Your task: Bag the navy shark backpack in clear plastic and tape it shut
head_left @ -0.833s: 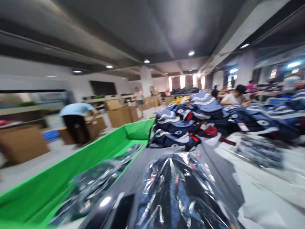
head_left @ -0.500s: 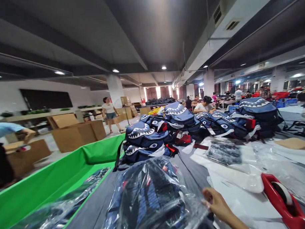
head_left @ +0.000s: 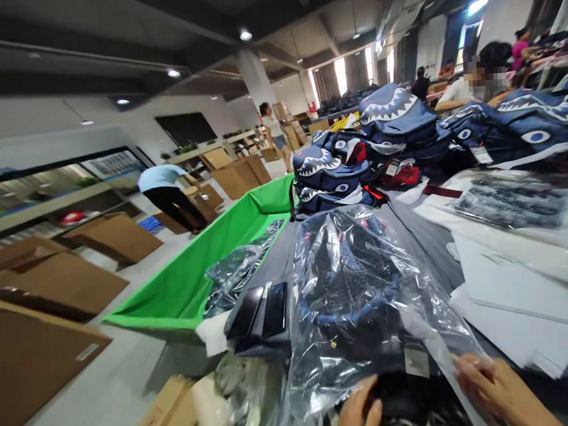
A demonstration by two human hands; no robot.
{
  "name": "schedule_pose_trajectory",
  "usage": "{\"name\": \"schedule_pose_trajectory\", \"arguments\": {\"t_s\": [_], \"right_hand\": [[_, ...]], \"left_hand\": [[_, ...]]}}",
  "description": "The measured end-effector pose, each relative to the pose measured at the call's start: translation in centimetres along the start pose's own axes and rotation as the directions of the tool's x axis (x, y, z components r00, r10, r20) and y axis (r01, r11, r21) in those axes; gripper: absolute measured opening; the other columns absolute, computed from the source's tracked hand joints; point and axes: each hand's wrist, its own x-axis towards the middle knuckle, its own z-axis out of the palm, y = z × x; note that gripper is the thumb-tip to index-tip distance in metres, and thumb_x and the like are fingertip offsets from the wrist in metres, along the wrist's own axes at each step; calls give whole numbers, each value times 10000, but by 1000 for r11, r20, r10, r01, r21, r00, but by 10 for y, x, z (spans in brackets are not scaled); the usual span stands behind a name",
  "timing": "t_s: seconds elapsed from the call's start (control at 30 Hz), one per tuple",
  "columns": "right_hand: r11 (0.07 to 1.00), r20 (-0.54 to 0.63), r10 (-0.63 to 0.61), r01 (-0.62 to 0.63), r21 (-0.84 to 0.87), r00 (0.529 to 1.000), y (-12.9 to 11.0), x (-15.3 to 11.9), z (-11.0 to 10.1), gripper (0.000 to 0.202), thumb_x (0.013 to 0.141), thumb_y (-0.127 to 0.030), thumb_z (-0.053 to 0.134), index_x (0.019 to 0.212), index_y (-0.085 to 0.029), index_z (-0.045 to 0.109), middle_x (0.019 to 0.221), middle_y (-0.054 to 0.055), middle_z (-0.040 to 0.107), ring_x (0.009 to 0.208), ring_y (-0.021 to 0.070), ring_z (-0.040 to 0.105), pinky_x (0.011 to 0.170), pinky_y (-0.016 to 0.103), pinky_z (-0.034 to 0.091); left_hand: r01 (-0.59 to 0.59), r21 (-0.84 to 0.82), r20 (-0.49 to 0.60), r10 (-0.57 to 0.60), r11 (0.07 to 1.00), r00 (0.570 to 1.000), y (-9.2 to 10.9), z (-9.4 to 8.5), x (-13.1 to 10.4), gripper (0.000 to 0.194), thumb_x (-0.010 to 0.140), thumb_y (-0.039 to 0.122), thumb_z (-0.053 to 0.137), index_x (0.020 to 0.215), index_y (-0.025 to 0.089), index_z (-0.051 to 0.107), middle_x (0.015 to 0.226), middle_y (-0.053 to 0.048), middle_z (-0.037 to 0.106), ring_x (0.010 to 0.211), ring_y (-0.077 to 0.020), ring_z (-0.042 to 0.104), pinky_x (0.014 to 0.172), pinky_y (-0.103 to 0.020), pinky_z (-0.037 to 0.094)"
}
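Note:
A dark blue backpack [head_left: 346, 267] lies inside a clear plastic bag [head_left: 430, 276] on the grey table. A white tag [head_left: 416, 360] shows near the bag's near end. At that end my right hand [head_left: 488, 383] is closed on the right edge of the plastic. My left hand [head_left: 358, 406] is at the near edge, its fingers curled against the plastic bag; its lower part is cut off by the frame. Dark material lies between my two hands.
Shark-faced backpacks [head_left: 333, 174] are piled at the table's far side. To the left is a green bin [head_left: 207, 278] with bagged goods; two phones [head_left: 274, 309] lie beside it. White sheets [head_left: 510, 298] are on the right. Cardboard boxes [head_left: 48, 283] and a bending person [head_left: 166, 186] are farther left.
The view has swung left and down. My left hand has come into view at the bag's near end. My right hand now grips the plastic edge nearer to me.

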Motion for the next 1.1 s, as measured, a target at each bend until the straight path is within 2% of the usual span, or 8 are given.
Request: {"name": "schedule_pose_trajectory", "arguments": {"t_s": [0.13,0.27,0.4,0.57,0.7,0.8,0.9,1.1], "right_hand": [[967,-91,-247,252,48,965,-27,9,10,685,787,-789,602,1113,-194,689,808,66,693,632,183,630,561,272,528],[781,-148,-578,491,-386,802,-19,24,25,885,755,-699,696,1466,-210,500,1348,182,636,1195,342,643,1004,486,555],[496,-218,-784,376,-783,581,9,42,25,694,864,-619,569,1407,-188,581,1349,189,633,1208,399,629,958,575,567],[653,-138,-653,461,-600,745,20,40,-19,433,921,-582,533,1114,-259,747,1079,71,769,991,266,742,879,356,621],[805,-187,-488,357,-474,853,31,18,-38,519,791,-707,634,973,-247,788,1160,102,748,1115,313,699,971,390,574],[870,-279,-384,244,-428,880,46,6,-36,648,711,-732,684,1092,-210,740,1083,125,760,1015,319,730,903,390,599],[880,-287,-347,204,-429,893,50,-1,-28,635,698,-739,677,1054,-217,738,1053,126,760,1005,327,722,915,399,584],[963,39,-192,196,-185,981,23,-11,3,608,724,-759,647,907,-189,754,989,148,746,984,352,689,952,461,549]], "left_hand": [[-182,-88,248,198,979,948,24,54,51,672,883,488,635,1473,179,538,1193,-131,726,1108,-267,657,1100,-435,462],[-89,-182,65,102,979,993,40,95,74,643,823,497,715,1347,131,640,960,-115,745,925,-248,676,968,-380,525],[-55,-282,-101,27,958,995,43,103,72,536,759,621,743,994,142,789,946,-134,754,900,-278,679,880,-379,548],[-22,-400,-28,12,916,1000,52,80,61,517,679,668,785,767,160,809,836,-102,752,879,-281,661,873,-377,516],[280,-647,246,-154,709,957,64,66,54,464,529,513,933,720,134,745,769,-51,698,711,-176,627,717,-279,489],[473,-713,417,-231,518,879,72,59,52,457,474,410,973,708,127,702,684,-44,679,632,-163,628,719,-291,495],[518,-706,467,-231,483,853,78,56,54,444,454,373,981,670,126,683,644,-48,670,642,-183,641,760,-314,498],[507,-690,487,-186,516,853,80,66,61,511,407,360,1009,727,96,712,718,-55,677,663,-143,606,715,-271,448]]}}
